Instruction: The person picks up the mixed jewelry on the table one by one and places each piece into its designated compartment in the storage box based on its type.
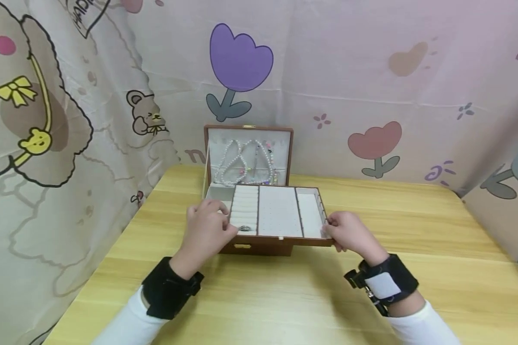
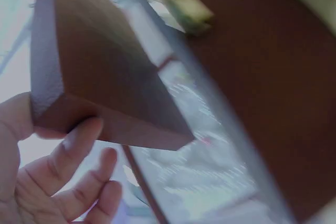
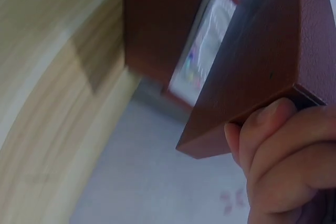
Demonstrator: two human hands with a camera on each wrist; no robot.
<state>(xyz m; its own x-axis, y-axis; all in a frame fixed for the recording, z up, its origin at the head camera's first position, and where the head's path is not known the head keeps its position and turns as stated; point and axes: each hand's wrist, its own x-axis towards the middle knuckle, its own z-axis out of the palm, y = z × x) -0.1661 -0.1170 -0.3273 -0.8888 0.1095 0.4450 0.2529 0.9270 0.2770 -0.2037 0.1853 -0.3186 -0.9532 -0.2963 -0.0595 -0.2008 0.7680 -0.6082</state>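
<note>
Both hands hold a shallow brown jewelry tray (image 1: 279, 211) over the open jewelry box (image 1: 263, 249), shifted to the box's right. My left hand (image 1: 207, 224) pinches the tray's left end; in the left wrist view its thumb and index finger are at a corner, other fingers loosely bent. At the right end, my right hand (image 1: 349, 232) grips the side, fingers curled beneath a corner in the right wrist view. White ring rolls (image 1: 245, 203) line the tray's left section, with a few silvery rings (image 1: 244, 228) at the front. The wrist views show its brown underside (image 2: 100, 51).
The box's lid (image 1: 249, 127) stands upright at the back, with pearl and colored bead necklaces (image 1: 241, 158) hanging inside. A grey compartment (image 1: 220, 193) shows left of the tray. All stands on a wooden table (image 1: 259, 297), with a printed curtain (image 1: 306, 72) behind and at the left.
</note>
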